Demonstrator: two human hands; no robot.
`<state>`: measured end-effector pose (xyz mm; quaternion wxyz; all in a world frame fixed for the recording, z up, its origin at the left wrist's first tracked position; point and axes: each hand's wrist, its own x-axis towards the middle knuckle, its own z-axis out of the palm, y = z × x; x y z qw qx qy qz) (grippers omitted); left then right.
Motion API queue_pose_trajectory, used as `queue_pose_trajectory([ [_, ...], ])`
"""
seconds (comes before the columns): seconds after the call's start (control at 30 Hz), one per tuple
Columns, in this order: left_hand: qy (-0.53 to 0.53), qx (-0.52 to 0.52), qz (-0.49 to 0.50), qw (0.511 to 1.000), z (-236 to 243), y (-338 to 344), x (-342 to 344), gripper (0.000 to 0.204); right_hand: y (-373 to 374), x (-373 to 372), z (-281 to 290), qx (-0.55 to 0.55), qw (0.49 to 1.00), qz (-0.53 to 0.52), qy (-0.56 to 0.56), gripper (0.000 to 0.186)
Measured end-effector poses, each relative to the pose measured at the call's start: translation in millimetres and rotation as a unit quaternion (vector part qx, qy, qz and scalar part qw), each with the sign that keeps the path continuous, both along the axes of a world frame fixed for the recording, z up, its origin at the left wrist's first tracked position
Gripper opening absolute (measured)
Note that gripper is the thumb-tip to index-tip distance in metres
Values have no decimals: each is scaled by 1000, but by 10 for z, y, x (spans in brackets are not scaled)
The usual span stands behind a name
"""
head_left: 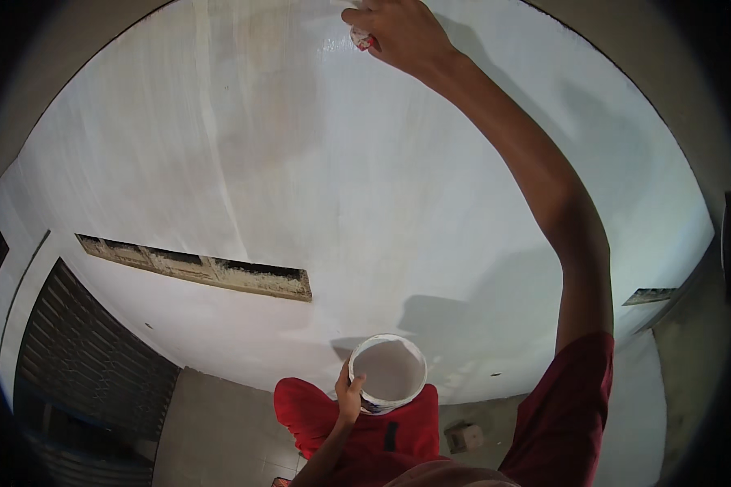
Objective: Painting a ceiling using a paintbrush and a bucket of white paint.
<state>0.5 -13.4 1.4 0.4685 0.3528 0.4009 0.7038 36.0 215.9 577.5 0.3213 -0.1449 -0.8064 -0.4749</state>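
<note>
In the head view, the work looks to be well under way: the wall (463, 195) is whitish nearly all over, more even toward the right. What seems left is the upper left stretch, where grey and beige patches and vertical streaks show through (whether these are thin or merely damp, one cannot tell). The long slotted opening (256, 282) has bare, rough edges.

The right arm is raised high and slightly bent, its hand (404, 36) at the top of the view, fingers curled around the red-and-white handle of what appears to be a brush (361, 38); its working end is cut off by the upper edge. Low in the middle, the left hand (348, 398) grips the side of a white bucket (388, 337), thumb over the rim, above red-clad legs (313, 410). Pale liquid fills its inside.
</note>
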Motion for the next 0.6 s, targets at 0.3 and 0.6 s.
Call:
queue_pose_trajectory([
  [0.3,1,4,4,1000,-65,3,-15,55,-162,21,136,104,995,9,9,18],
  [0.6,-6,-1,0,1000,-83,0,-9,55,31,-36,193,152,988,-7,-17,25],
])
